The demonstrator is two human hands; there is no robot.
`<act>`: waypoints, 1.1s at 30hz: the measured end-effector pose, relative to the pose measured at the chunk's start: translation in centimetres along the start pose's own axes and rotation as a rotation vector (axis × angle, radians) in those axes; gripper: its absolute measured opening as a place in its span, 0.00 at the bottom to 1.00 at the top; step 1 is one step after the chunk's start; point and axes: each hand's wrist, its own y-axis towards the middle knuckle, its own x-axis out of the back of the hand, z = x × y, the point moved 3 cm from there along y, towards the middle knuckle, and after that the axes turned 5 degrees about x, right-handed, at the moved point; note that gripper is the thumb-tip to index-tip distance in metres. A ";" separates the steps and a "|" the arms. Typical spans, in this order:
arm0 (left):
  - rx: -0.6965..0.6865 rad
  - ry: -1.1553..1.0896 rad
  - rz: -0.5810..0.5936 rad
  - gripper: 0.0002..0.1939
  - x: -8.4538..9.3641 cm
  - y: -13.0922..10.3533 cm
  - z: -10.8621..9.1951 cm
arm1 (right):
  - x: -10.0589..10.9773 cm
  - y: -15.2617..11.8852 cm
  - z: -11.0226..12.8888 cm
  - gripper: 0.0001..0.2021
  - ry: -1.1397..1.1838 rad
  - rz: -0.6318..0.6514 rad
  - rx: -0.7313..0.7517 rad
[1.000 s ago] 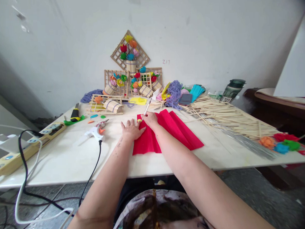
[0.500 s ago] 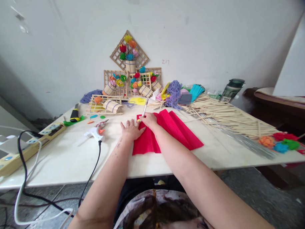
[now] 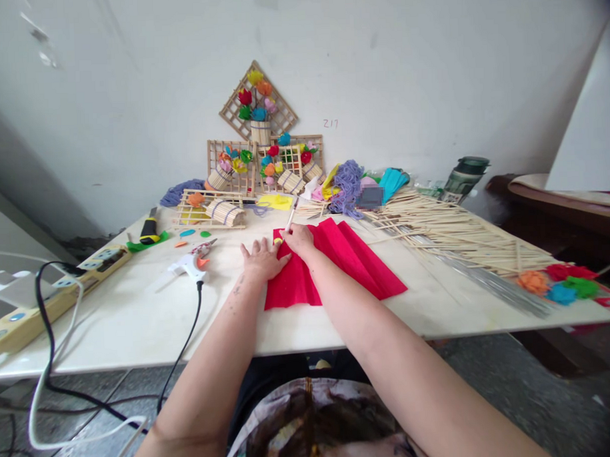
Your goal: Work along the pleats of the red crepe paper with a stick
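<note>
The red paper (image 3: 331, 264) lies flat in the middle of the table (image 3: 138, 321). The left hand (image 3: 263, 258) presses open on its corner to keep it still. The right hand (image 3: 299, 238) grips a pen (image 3: 289, 220), tip on the paper.

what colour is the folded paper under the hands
Red, a pleated crepe-like sheet, the folded paper lies flat on the table; the head view shows it clearly.

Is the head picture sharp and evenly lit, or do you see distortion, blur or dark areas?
Head view: soft, even daylight with no hard shadows or glare; the left hand, right hand and red paper are sharp; the wide lens bows the table edge; the right corners darken; one small patch behind the paper is pixelated.
</note>
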 end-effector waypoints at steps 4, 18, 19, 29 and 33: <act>0.000 0.013 -0.007 0.36 0.1 0.0 0.0 | 0.1 -0.1 0.0 0.15 0.011 0.008 -0.004; -0.001 0.008 -0.003 0.35 0.1 -0.1 0.0 | 0.1 -0.1 0.0 0.15 0.008 -0.011 0.001; -0.002 0.008 -0.003 0.35 0.1 -0.1 0.0 | 0.0 0.0 -0.1 0.15 0.005 -0.017 0.002; -0.009 -0.012 -0.047 0.33 0.1 0.0 0.2 | -0.4 0.3 -0.4 0.16 0.025 -0.037 0.006; -0.020 -0.031 -0.089 0.28 0.6 -0.2 0.3 | 0.0 0.2 -0.3 0.17 0.051 -0.043 0.000</act>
